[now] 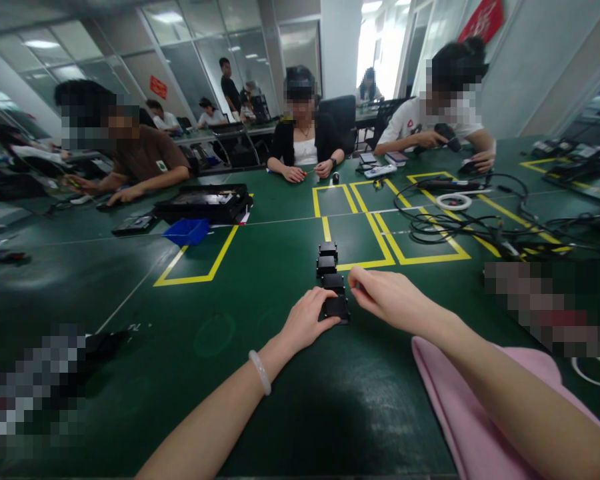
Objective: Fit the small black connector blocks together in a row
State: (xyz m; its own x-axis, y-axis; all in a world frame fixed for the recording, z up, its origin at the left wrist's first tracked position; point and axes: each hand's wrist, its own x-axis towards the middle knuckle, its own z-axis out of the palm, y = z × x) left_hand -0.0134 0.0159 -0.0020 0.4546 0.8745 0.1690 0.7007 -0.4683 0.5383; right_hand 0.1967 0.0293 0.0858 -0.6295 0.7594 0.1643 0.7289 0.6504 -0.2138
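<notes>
Several small black box-shaped parts stand in a row on the green table, running away from me; the far one [328,249] lies beyond the others. My left hand [307,313] has its thumb and fingers around the nearest black part [337,308], which rests on the table. Just right of the row, my right hand [380,293] is curled, with thumb and fingertips pinched together. Its fingertips are close to the black parts but look apart from them. Whatever sits in that pinch, if anything, is hidden.
Yellow tape [433,258] marks boxes on the table [280,373]. A blue bin [186,231] and a black tray [205,202] stand left of centre. Black cables [430,230] lie right. Pink cloth [480,400] lies under my right forearm. Co-workers sit across the table.
</notes>
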